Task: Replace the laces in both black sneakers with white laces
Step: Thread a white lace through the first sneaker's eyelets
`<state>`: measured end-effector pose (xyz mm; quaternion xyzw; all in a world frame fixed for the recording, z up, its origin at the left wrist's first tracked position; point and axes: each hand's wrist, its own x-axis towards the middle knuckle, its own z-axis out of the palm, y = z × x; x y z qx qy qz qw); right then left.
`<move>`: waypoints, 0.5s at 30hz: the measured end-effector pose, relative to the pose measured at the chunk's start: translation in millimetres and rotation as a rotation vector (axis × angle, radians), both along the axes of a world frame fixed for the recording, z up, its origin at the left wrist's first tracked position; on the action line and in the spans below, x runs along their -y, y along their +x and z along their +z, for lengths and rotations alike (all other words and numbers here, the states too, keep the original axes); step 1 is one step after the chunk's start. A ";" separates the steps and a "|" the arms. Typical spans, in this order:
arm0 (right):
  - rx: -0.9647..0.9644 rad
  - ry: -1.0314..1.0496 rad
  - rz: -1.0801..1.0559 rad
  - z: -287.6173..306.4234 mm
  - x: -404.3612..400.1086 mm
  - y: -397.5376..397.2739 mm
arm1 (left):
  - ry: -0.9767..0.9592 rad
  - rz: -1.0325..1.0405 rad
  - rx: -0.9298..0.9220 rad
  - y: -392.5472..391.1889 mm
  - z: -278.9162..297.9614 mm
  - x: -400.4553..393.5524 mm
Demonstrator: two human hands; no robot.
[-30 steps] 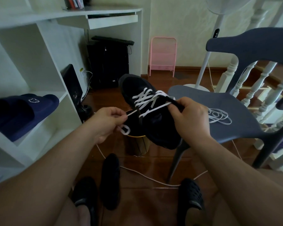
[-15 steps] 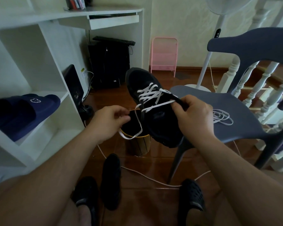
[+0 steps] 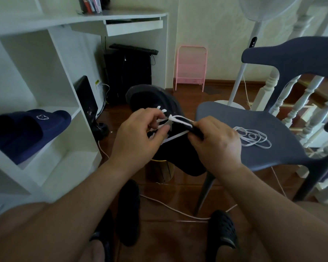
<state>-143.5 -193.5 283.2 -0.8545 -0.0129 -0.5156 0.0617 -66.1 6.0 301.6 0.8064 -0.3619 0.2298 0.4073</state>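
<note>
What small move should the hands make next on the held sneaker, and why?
Probably pull the white lace snug with the left hand: it pinches the lace at the eyelets while the right hand grips the black sneaker steady.

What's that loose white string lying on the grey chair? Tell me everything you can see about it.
The loose white lace is a flat, thin cord, fabric by the look of it, lying in a slack tangle of overlapping loops on the seat of the grey chair, toward its middle. It rests flat on the seat, untied and threaded through nothing. Its near end runs toward the right hand, which hides whether they touch. It lies apart from the black sneaker being laced. Its tips cannot be made out.
</note>
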 end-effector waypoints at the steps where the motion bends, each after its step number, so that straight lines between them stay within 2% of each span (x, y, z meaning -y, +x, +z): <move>1: 0.002 -0.022 0.006 -0.3 -2.1 -0.1 | 0.009 0.000 0.024 -2.0 0.4 1.8; 3: -0.008 -0.040 0.019 -1.1 -4.4 0.0 | 0.005 0.003 0.030 -4.2 -0.5 4.8; 11: -0.030 -0.020 0.018 -3.5 1.7 0.9 | -0.083 0.003 -0.150 -1.5 2.4 1.8; 15: -0.065 -0.014 0.061 -3.1 -2.5 0.3 | -0.043 0.036 -0.093 -0.9 3.6 1.4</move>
